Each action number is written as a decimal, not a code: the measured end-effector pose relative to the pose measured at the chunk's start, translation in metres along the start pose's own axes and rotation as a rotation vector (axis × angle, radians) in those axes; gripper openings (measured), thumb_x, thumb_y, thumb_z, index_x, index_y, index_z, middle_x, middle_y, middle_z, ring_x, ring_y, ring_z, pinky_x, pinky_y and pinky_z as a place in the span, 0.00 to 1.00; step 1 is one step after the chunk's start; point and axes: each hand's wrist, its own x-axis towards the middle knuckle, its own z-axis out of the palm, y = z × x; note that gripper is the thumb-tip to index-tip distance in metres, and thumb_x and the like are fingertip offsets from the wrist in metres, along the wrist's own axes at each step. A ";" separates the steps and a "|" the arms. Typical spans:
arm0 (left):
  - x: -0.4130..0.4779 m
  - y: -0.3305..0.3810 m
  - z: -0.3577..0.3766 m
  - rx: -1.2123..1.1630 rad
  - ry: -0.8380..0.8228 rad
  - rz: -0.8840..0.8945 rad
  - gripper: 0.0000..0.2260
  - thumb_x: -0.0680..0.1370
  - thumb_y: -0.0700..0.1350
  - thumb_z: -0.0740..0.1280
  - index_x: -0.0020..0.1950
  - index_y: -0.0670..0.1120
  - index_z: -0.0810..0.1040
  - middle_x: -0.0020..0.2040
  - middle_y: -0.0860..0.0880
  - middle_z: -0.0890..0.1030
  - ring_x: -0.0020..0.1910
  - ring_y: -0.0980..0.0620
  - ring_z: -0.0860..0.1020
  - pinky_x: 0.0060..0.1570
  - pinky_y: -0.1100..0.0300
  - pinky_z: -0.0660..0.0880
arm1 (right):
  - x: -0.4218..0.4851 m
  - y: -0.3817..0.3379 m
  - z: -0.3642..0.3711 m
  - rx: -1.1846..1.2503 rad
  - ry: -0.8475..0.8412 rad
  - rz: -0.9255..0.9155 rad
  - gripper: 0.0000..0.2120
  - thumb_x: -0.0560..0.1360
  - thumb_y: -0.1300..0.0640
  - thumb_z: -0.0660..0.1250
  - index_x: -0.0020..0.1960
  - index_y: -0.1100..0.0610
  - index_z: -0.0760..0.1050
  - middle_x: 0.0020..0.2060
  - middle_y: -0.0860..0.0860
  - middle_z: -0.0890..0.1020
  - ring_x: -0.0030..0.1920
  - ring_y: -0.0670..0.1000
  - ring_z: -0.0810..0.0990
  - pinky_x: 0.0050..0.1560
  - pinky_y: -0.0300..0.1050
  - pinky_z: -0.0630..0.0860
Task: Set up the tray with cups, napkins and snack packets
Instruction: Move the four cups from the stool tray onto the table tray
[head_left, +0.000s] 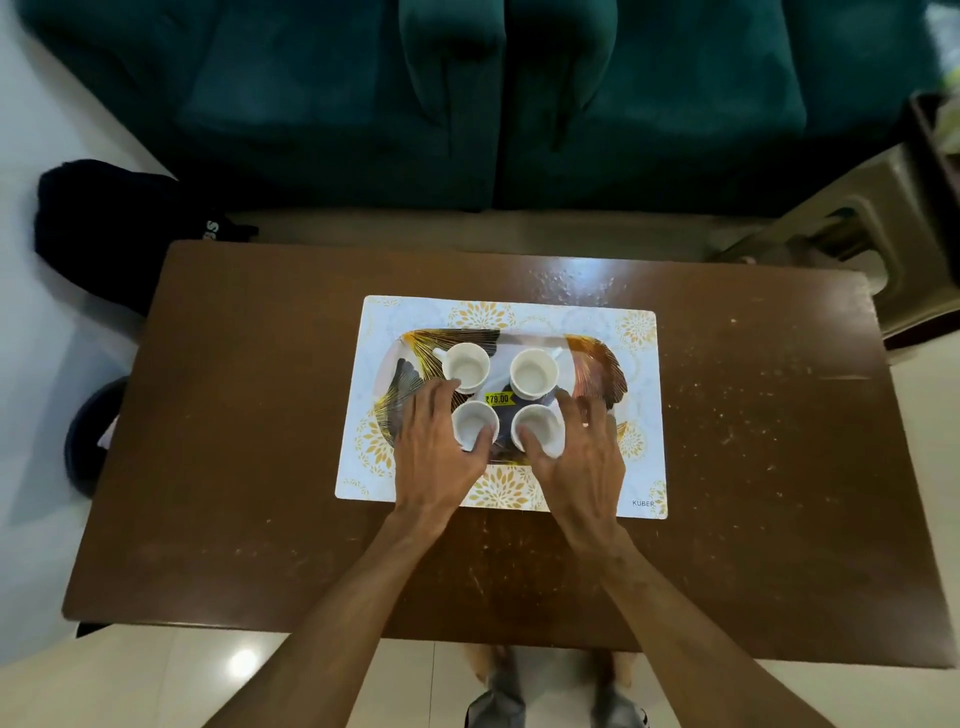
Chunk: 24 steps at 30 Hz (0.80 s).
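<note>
Seen from above, a rectangular dark brown wooden table (260, 467), glossy but scuffed with pale specks and scratches, carries a white rectangular placemat (641, 415) with rounded corners and gold flower prints. On the placemat sits a tray (597, 364), rounded-rectangular, patterned with gold and dark fan-like leaves, with a yellow price sticker (498, 399) at its middle. Four small round white cups stand upright on the tray in a two-by-two square, close together: the far left cup (466, 368), the far right cup (534, 372), the near left cup (475, 422) and the near right cup (537, 425). The left hand (439, 447) curls around the near left cup, thumb on its inner side and fingers spread along its outer side. The right hand (582, 457) wraps the near right cup the same way, thumb at its rim. The tray lies well inside the placemat's edges, and the placemat lies well inside the table's edges, leaving broad bare wood on the left, right and near sides. Beyond the far edge stands a dark green upholstered sofa (337, 104); pale shiny floor tiles (52, 675) surround the table
</note>
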 end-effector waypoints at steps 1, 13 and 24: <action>0.007 0.001 -0.002 0.000 0.013 -0.008 0.27 0.74 0.56 0.72 0.70 0.47 0.71 0.69 0.46 0.75 0.70 0.46 0.70 0.66 0.47 0.73 | 0.006 -0.002 -0.001 0.020 0.012 -0.001 0.30 0.73 0.38 0.69 0.70 0.51 0.71 0.68 0.58 0.75 0.65 0.60 0.76 0.54 0.57 0.80; 0.073 0.007 0.016 0.077 -0.090 -0.074 0.28 0.76 0.57 0.73 0.72 0.47 0.75 0.71 0.43 0.70 0.68 0.43 0.74 0.64 0.48 0.75 | 0.069 -0.013 0.021 -0.060 -0.157 0.007 0.34 0.75 0.39 0.69 0.74 0.54 0.67 0.65 0.60 0.77 0.68 0.62 0.72 0.66 0.57 0.71; 0.085 0.012 0.029 -0.065 -0.029 -0.069 0.29 0.77 0.52 0.74 0.74 0.43 0.71 0.72 0.44 0.75 0.70 0.43 0.74 0.65 0.50 0.74 | 0.084 -0.018 0.024 0.090 -0.120 0.080 0.32 0.75 0.43 0.71 0.75 0.54 0.68 0.67 0.61 0.75 0.67 0.63 0.73 0.63 0.55 0.73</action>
